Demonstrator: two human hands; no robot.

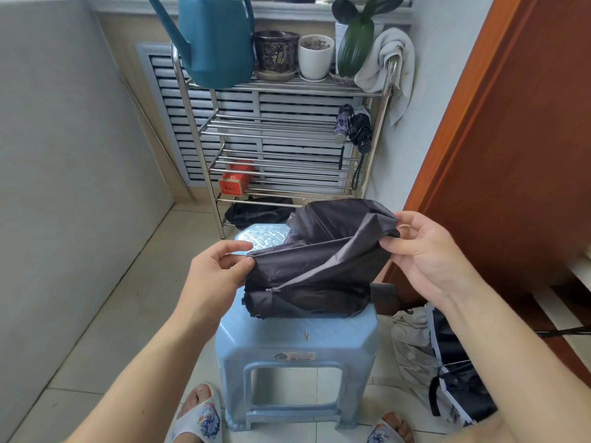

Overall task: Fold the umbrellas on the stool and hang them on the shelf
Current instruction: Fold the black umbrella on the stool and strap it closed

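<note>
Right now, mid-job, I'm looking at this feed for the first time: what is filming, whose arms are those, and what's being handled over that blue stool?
There is no machine here. One wide-angle camera sits on a person's head, looking forward and down, so the two bare arms reaching in from the bottom are that person's own.

The left hand pinches one edge of a dark grey umbrella, and the right hand pinches the opposite edge, spreading the loose fabric. Each grip is a fingertip pinch. The umbrella's bundled lower part rests on the light blue plastic stool.

Behind it stands a metal shelf. Two folded umbrellas already hang at its right side. On top are a teal watering can and some plant pots. Another open umbrella lies on the floor to the right.
</note>
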